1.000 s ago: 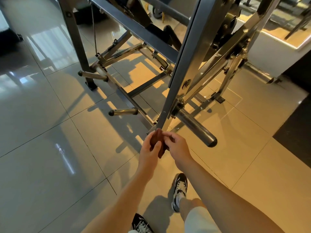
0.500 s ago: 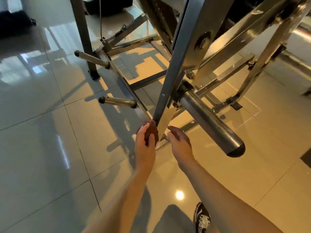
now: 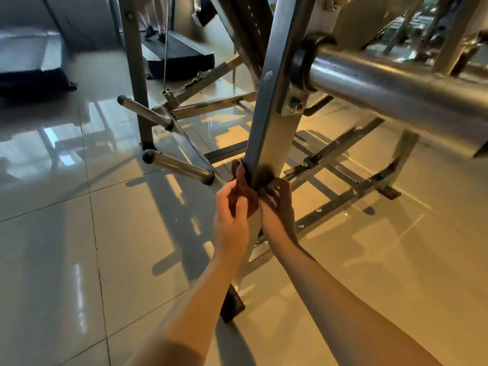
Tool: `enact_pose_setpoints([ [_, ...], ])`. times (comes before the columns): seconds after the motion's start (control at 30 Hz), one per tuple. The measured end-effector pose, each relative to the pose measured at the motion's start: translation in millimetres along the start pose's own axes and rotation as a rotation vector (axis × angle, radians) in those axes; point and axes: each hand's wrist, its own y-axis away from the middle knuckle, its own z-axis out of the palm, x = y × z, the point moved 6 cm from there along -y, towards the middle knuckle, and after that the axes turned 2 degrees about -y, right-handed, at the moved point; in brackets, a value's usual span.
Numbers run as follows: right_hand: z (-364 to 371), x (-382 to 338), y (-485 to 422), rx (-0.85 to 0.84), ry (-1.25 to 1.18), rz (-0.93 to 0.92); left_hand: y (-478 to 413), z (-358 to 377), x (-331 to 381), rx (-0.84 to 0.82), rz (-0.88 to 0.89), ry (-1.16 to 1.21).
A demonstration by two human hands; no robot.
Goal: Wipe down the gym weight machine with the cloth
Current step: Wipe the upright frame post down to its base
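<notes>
While the left grip (image 3: 230, 220) holds the brown cloth (image 3: 240, 180) against the machine post (image 3: 272, 114), the right grip (image 3: 278, 200) pinches it alongside.

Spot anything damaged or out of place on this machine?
Nothing looks broken or spilled. The upright post bears one small pale mark above the cloth, perhaps chipped paint or glare.

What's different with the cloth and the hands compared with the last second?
The cloth, earlier held to the left edge of the slanted post, now wraps partly round it. The right hand, off it half a second ago, grips it again. The left hand kept its hold.
</notes>
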Motion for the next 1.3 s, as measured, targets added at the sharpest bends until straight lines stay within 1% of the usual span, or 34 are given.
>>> enact_pose_setpoints([
  [0.13, 1.4, 13.9, -2.1, 0.052, -0.047, -0.043, -2.5, 1.9, -10.3, 0.012, 0.061, 0.056],
  [0.3, 5.0, 25.7, -5.1, 0.100, -0.051, 0.020, -4.7, 6.1, -13.3, 0.037, 0.077, 0.073],
  [0.4, 4.5, 24.2, -5.3, 0.088, -0.059, 0.049, -3.3, 6.3, -14.3, 0.026, 0.077, 0.058],
  [0.53, -0.6, 16.5, -5.5, 0.018, -0.052, 0.007, -7.6, 3.5, 10.9, 0.037, 0.145, 0.026],
  [0.63, -3.0, -4.1, -11.7, -0.075, -0.074, 0.030, -17.3, 10.0, 31.5, 0.040, 0.253, -0.049],
  [0.67, -3.7, -8.7, -13.1, -0.100, -0.108, 0.055, -16.5, 11.8, 30.5, 0.037, 0.255, -0.055],
  [0.73, -7.1, -17.1, -15.1, -0.078, -0.147, 0.049, -7.4, 10.1, 21.0, 0.045, 0.206, -0.051],
  [0.83, -9.1, -37.6, -8.4, -0.030, -0.085, -0.048, -2.4, 2.7, 18.5, 0.061, 0.162, -0.068],
  [0.93, -9.9, -56.7, -16.0, 0.009, -0.168, -0.098, -18.3, 3.1, 56.4, 0.049, 0.212, -0.061],
  [1.0, -10.8, -67.7, -30.6, -0.019, -0.227, -0.095, -36.1, 10.1, 96.7, 0.037, 0.292, -0.042],
  [1.1, -20.5, -93.8, -35.6, -0.047, -0.211, -0.161, -57.9, 22.9, 143.5, 0.055, 0.423, -0.106],
  [1.17, -25.4, -106.3, -34.6, -0.042, -0.220, -0.203, -61.9, 27.8, 146.0, 0.075, 0.457, -0.112],
  [1.23, -29.6, -117.9, -28.9, -0.075, -0.228, -0.160, -54.6, 25.6, 132.2, 0.097, 0.451, -0.117],
  [1.3, -31.1, -122.6, -26.3, -0.146, -0.226, -0.106, -47.4, 20.9, 127.0, 0.077, 0.438, -0.123],
])
